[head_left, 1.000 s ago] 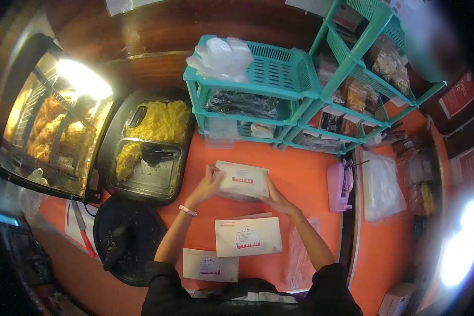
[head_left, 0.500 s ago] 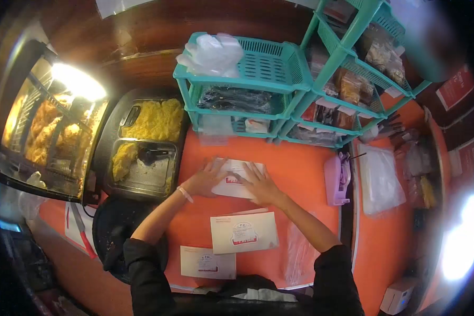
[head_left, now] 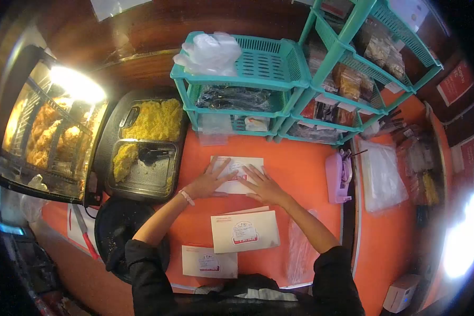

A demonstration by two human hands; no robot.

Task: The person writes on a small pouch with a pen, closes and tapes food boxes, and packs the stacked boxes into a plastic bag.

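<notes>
A flat white paper piece with red print (head_left: 253, 161) lies on the orange counter in front of me. My left hand (head_left: 206, 183) rests on its left side, palm down with fingers spread. On its right side, my right hand (head_left: 266, 188) presses flat, fingers also apart. Together they cover part of the print. Closer to me lies a small stack of similar folded papers (head_left: 271, 231) with a red and black printed logo. Another printed paper (head_left: 192, 260) is left of that stack, partly beneath it. Clear plastic sleeves (head_left: 302, 253) lie beside my right forearm.
At left stand a lit food warmer (head_left: 47, 126) and a black tray (head_left: 106, 174) of yellow rice. A red-handled knife (head_left: 84, 231) lies near a round black pan (head_left: 108, 224). Teal shelves (head_left: 271, 79) stand behind; a purple holder (head_left: 334, 179) and plastic bags (head_left: 382, 179) are right.
My hands have shifted slightly on the paper, with the left fingers pointing more upward. More of the paper's upper edge shows now. The other papers have stayed in place.
</notes>
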